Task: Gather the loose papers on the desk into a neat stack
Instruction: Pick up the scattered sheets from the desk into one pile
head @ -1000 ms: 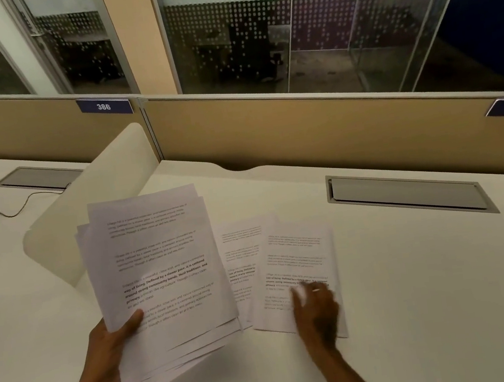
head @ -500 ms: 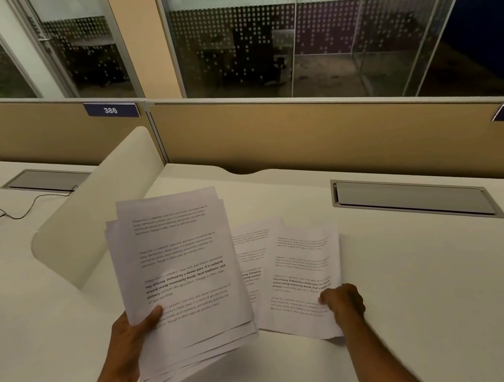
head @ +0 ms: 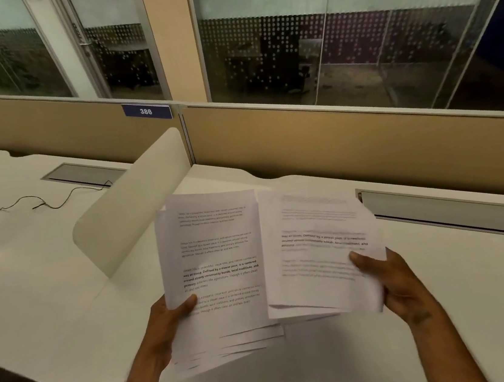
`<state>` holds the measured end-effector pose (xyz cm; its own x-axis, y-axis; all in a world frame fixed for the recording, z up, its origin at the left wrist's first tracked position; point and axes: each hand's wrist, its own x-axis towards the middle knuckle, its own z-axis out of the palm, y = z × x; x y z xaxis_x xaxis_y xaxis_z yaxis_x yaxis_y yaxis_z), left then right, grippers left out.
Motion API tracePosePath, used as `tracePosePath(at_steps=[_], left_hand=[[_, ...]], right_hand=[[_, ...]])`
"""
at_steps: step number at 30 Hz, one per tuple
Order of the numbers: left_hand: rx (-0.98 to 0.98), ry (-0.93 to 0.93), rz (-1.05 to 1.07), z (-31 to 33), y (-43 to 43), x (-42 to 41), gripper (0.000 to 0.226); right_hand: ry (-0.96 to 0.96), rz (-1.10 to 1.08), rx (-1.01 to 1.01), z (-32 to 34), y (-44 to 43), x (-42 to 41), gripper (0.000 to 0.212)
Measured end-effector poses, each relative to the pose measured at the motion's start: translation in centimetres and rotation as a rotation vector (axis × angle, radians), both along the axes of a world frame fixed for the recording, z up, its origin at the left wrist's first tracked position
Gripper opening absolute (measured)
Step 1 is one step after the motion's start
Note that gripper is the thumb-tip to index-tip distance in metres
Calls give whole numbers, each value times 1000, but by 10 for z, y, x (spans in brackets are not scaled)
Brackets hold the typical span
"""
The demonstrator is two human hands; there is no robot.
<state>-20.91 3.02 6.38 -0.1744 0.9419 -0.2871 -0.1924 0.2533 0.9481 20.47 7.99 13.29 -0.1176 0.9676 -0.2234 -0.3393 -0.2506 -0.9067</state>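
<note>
My left hand (head: 168, 324) grips a loose, fanned stack of printed papers (head: 219, 274) by its lower left edge, thumb on top, held above the white desk (head: 298, 375). My right hand (head: 395, 284) holds a smaller bunch of printed sheets (head: 318, 246) by its right edge, thumb on the front. This bunch is lifted off the desk and its left edge overlaps the right side of the larger stack. The right bunch looks blurred. No other loose sheets show on the desk.
A rounded cream divider (head: 132, 205) stands just left of the papers. A tan partition (head: 349, 140) with a label 386 (head: 146, 111) runs along the back. A grey cable hatch (head: 444, 215) lies at the right, a black cable (head: 36, 203) on the neighbouring desk.
My right hand closed on the sheets that lay flat on the desk and lifted them up beside the stack in my left hand. The view shifted left.
</note>
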Motion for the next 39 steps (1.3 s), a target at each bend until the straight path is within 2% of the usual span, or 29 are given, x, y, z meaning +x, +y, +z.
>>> tracePosePath(at_steps=[2, 5, 7, 9, 10, 13, 14, 15, 17, 18, 22, 25, 27, 29, 31, 33, 37, 39], left_hand=[[-4, -14, -34, 1, 0, 3, 38], [3, -19, -63, 4, -5, 12, 47], [15, 12, -77, 5, -9, 20, 40], [4, 4, -84, 6, -13, 25, 30], [-8, -17, -66, 5, -14, 26, 33], [-57, -152, 10, -3, -18, 26, 69], [-55, -171, 6, -4, -19, 26, 75], [-44, -166, 0, -3, -22, 29, 71], [-9, -80, -19, -1, -27, 35, 43], [10, -24, -19, -1, -29, 37, 36], [11, 59, 64, -4, -39, 27, 40], [3, 25, 164, -4, -53, 4, 45], [-15, -1, 214, -3, -65, -13, 46], [-29, -29, 244, -2, -73, -26, 45], [-42, -53, 257, -1, -79, -37, 44], [-45, -76, 253, -1, -83, -47, 42], [-57, -89, 253, 0, -85, -64, 43], [-53, -87, 254, 3, -84, -73, 43]], right_hand=[[-13, 73, -44, -8, -2, -32, 43], [-156, 102, -86, -27, -5, -79, 43], [-253, 120, -96, -39, -8, -103, 44], [-271, 113, -111, -48, -10, -118, 53], [-276, 98, -113, -51, -12, -124, 53], [-314, 26, -77, -56, -13, -136, 35], [-335, 14, -58, -55, -13, -139, 32], [-362, 11, -43, -55, -13, -141, 29], [-407, 29, -32, -56, -12, -143, 25], [-436, 54, -34, -56, -9, -143, 28], [-536, 84, -39, -58, 8, -128, 35], [-920, -66, -140, -81, 27, -99, 42], [-1186, -36, -248, -98, 32, -83, 51], [-1365, 36, -277, -110, 36, -78, 57], [-1464, 63, -267, -117, 44, -81, 59], [-1434, 54, -323, -119, 53, -88, 58], [-1180, -8, -536, -118, 73, -91, 55], [-1030, -26, -515, -117, 81, -85, 54]])
